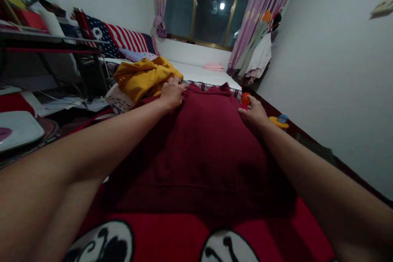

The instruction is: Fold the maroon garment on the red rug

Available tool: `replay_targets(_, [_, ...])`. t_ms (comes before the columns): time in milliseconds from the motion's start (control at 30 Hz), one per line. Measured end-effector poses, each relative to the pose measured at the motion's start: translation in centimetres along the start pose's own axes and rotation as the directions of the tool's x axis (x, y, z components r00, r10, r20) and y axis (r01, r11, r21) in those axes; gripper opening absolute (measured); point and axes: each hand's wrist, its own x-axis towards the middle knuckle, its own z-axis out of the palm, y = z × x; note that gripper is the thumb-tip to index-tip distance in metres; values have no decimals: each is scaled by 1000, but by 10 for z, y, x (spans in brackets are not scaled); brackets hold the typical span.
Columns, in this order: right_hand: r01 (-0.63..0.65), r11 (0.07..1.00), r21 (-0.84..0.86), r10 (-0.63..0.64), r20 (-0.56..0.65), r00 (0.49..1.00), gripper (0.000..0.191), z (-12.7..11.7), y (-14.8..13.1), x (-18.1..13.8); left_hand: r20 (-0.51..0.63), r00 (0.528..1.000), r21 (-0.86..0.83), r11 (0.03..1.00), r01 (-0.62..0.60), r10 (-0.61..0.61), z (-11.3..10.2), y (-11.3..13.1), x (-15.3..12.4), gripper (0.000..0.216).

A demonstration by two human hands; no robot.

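A maroon sweatshirt [211,143] lies spread out with its collar toward the window and its hem toward me. My left hand [172,93] is at its upper left shoulder, fingers curled over the fabric beside a bunched mustard-yellow garment [144,75]. At the opposite shoulder, my right hand [255,111] has its fingers closed on the sweatshirt's edge, with a small orange-red item [245,99] just behind. Both forearms reach forward along the sides of the sweatshirt. Its sleeves are mostly hidden in shadow and under my arms.
Under the sweatshirt is a red cover [166,233] with white-and-black round prints. A printed bag [119,99] sits below the yellow garment. Left stands a cluttered desk [52,45]; beyond is a white bed [193,69]. Clothes [258,55] hang by the right wall, near a yellow stool [278,122].
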Motion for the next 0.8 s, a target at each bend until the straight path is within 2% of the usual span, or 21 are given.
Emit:
replay_targets(67, [23,998,-53,-17,111,994,64,15,15,-21,56,995,7,997,-80,79,17,1,-22,52])
replay_targets(133, [106,994,-29,-98,195,976,54,15,32,-54,123,971,-54,978,-200,205,24,-3,-54,50])
replay_targets(200, [187,982,16,-187,200,962,41,2,48,-89,142,928,-147,934,-325,345,21,-11,-89,39])
replay_targets(267, [243,969,39,-246,155,957,31,-21,62,-121,135,888,-234,885,-403,440,9,-23,-124,30])
replay_targets(333, [267,962,53,-271,121,955,24,-47,75,-146,154,877,-291,869,-400,455,-5,-37,-153,25])
replay_targets(400, [251,966,66,-258,125,958,27,-72,90,-164,222,866,-347,866,-359,447,-20,-52,-177,25])
replay_targets(533, [166,983,77,-181,288,940,45,-105,118,-188,365,819,-379,874,-303,442,-45,-80,-212,29])
replay_targets(600, [145,986,78,-164,384,908,55,-111,124,-197,409,787,-364,873,-325,463,-56,-88,-227,40])
replay_targets(700, [202,978,42,-199,455,868,67,-107,120,-209,451,738,-348,860,-374,503,-66,-93,-245,63])
replay_targets(800, [276,959,-58,-221,457,862,62,-89,114,-214,465,719,-309,856,-414,516,-64,-88,-253,81])
